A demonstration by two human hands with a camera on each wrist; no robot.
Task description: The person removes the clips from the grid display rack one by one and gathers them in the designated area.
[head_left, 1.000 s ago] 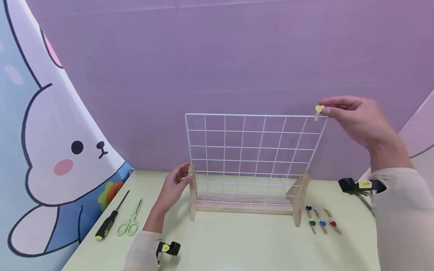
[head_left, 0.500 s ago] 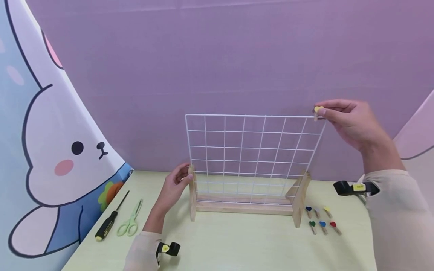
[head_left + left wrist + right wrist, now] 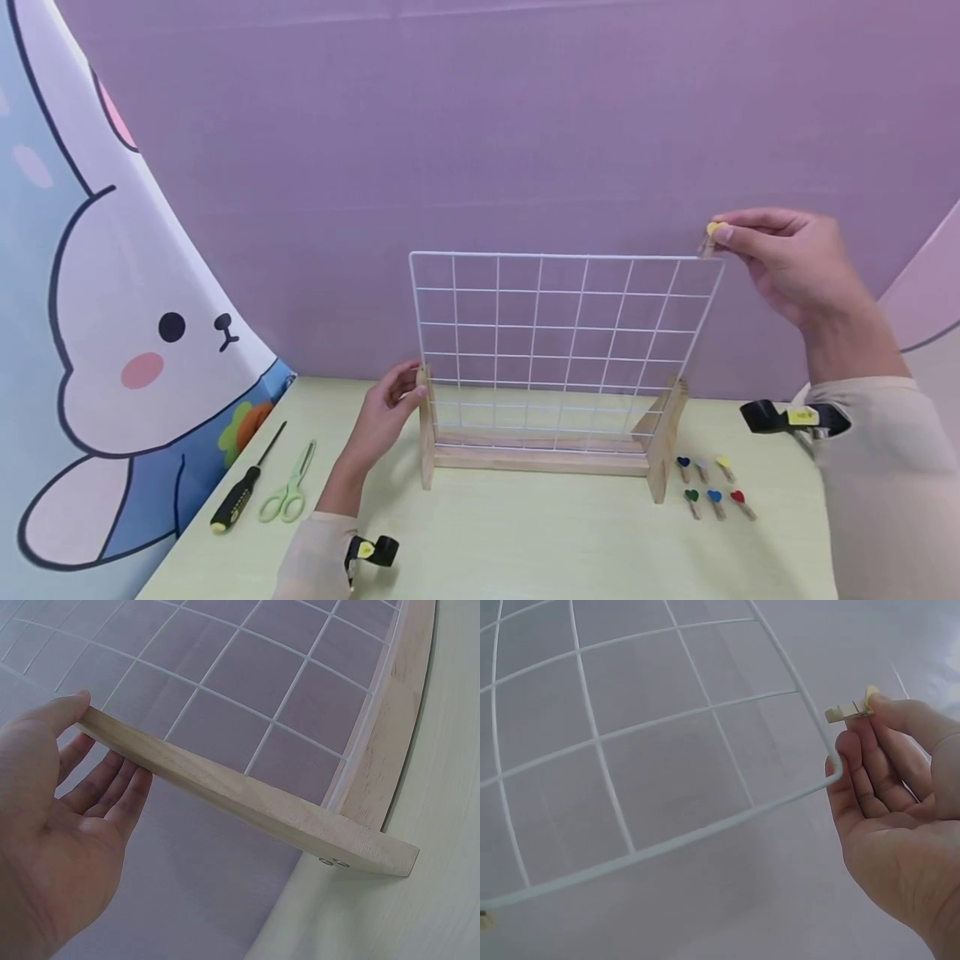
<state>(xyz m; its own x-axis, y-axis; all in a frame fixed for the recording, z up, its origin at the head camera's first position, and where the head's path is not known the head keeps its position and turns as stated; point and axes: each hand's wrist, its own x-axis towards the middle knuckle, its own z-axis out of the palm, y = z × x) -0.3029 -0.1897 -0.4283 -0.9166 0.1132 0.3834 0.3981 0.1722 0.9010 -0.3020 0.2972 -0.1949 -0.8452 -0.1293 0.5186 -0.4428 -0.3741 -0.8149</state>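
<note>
My right hand (image 3: 798,267) pinches a small wooden clothespin (image 3: 849,712) with a yellow heart between thumb and fingertips. In the head view the yellow-heart clothespin (image 3: 712,236) is just above the top right corner of a white wire grid (image 3: 551,292). A small gap separates it from the wire in the right wrist view, where another finger lies at the grid's corner. My left hand (image 3: 386,417) holds the upper end of the stand's left wooden upright (image 3: 217,780), thumb on its edge and fingers curled behind. The grid stands upright in this wooden stand (image 3: 540,461).
Several heart clothespins (image 3: 715,495) lie in two rows right of the stand. Green scissors (image 3: 288,492) and a black screwdriver (image 3: 238,497) lie at the left of the pale table (image 3: 525,542). A purple backdrop (image 3: 465,125) hangs behind.
My right hand first moved slightly left with the clothespin at the top wire, then rose and shifted right, lifting it above the wire. My left hand has stayed put.
</note>
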